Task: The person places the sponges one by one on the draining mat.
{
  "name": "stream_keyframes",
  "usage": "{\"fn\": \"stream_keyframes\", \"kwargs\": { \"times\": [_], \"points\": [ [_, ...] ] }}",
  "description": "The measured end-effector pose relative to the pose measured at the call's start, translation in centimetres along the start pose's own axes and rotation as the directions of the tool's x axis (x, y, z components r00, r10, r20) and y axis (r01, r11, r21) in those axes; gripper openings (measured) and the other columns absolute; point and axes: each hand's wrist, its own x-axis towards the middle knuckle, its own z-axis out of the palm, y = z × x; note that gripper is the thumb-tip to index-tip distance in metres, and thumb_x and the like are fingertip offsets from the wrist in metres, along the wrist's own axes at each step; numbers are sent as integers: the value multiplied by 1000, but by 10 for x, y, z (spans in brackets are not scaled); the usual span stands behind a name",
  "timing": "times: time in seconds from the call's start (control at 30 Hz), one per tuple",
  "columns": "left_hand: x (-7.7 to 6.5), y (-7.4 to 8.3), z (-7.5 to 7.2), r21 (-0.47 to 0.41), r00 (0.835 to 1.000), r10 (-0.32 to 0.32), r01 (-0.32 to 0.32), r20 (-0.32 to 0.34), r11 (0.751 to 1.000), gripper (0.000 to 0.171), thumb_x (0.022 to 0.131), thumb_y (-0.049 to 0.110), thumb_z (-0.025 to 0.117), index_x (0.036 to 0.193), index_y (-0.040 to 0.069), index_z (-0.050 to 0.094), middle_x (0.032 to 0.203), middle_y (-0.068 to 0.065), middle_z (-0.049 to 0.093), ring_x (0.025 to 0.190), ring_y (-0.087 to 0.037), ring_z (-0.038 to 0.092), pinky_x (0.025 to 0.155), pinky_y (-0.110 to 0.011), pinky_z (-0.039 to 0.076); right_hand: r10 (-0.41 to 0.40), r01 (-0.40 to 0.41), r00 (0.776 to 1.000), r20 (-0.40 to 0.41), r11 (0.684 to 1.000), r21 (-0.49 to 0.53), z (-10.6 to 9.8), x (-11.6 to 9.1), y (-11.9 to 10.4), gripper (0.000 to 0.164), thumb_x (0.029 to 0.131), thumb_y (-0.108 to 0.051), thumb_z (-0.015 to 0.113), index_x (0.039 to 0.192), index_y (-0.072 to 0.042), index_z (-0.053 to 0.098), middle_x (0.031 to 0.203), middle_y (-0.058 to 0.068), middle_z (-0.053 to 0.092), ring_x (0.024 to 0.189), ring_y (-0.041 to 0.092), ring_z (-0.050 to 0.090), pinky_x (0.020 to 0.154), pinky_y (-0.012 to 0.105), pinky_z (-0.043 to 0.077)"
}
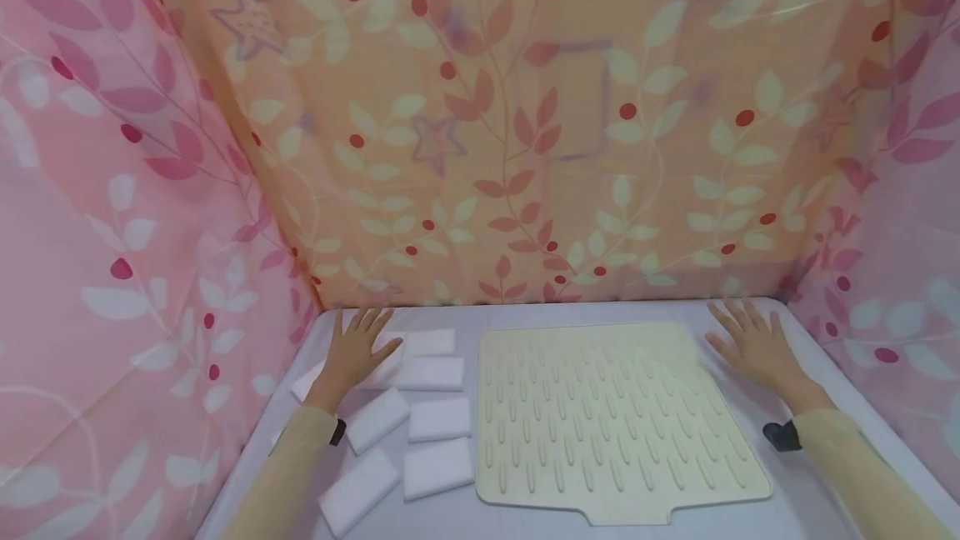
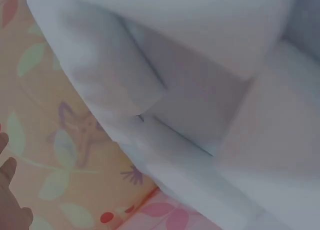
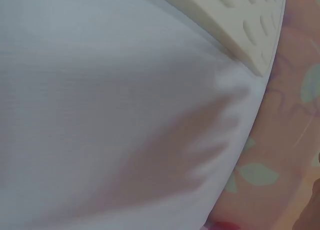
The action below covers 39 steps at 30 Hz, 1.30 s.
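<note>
My left hand [image 1: 356, 352] is held over the far left of the table with its fingers spread, overlapping some white rectangular pads [image 1: 439, 421] in the head view. On the other side my right hand [image 1: 753, 348] is spread too, beside the far right corner of a cream ribbed board [image 1: 600, 415]. Neither hand holds anything. Rows of raised oval ridges cover the board, and a short tab sticks out at its near edge. In the left wrist view, fingertips [image 2: 9, 172] show at the left edge, with white pads [image 2: 280, 120] filling much of the picture. The right wrist view shows the hand's shadow on the cloth.
A white cloth covers the table [image 1: 750, 515]. Several white pads lie loosely in two columns left of the board. Floral curtains [image 1: 510, 123] stand around the table at the back and both sides. Dark wrist straps [image 1: 782, 436] sit on both wrists.
</note>
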Motion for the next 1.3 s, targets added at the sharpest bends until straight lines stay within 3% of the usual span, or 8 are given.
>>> {"fn": "stream_keyframes", "kwargs": {
  "times": [0.2,0.43,0.67,0.87,1.03,1.2,1.3],
  "points": [
    [-23,0,-1,-54,997,43,-47,-62,997,64,87,52,53,138,15,44,144,-10,40,134,-32,30,108,-61,5,-39,38,999,29,999,10,6,-9,-6,62,94,-37,49,147,-16,26,149,21,25,142,29,-10,105,59,-17],
    [-60,2,-7,-96,994,42,-51,-96,994,60,87,50,55,135,15,48,136,-8,48,126,-29,40,106,-54,20,-51,43,994,97,995,86,13,-23,-14,58,94,-35,49,145,-15,31,145,23,30,142,34,-1,105,64,-8],
    [-100,3,-16,-146,988,64,-84,-141,986,48,84,44,63,122,14,59,117,-5,59,109,-29,54,88,-54,39,-52,30,988,144,989,147,21,-36,-16,57,93,-35,52,143,-13,35,142,26,34,134,48,19,100,70,6],
    [-132,5,-23,-162,992,41,-60,-119,985,41,83,44,65,112,16,64,105,3,61,98,-20,57,77,-49,45,-40,3,977,209,985,175,27,-41,-16,56,94,-37,51,141,-11,38,142,28,33,130,53,21,98,72,8],
    [-156,11,-23,-173,996,18,-33,-88,984,32,81,44,68,101,20,66,94,12,61,86,-9,57,69,-38,46,-29,-17,970,241,983,184,30,-41,-13,58,94,-38,50,143,-11,35,144,28,30,131,53,18,98,72,6],
    [-177,17,-18,-207,1000,6,-8,-12,978,26,79,47,68,94,26,63,83,21,53,74,1,50,59,-25,38,-27,-21,968,250,982,189,30,-40,-11,58,93,-39,51,142,-12,37,143,28,31,130,53,20,95,73,10],
    [-185,17,-13,-229,998,37,-26,41,973,29,79,48,68,94,25,60,79,22,48,71,5,46,57,-22,36,-37,-12,969,246,981,193,29,-41,-10,58,92,-38,53,141,-12,39,141,30,33,127,55,24,93,74,14]
  ]
}}
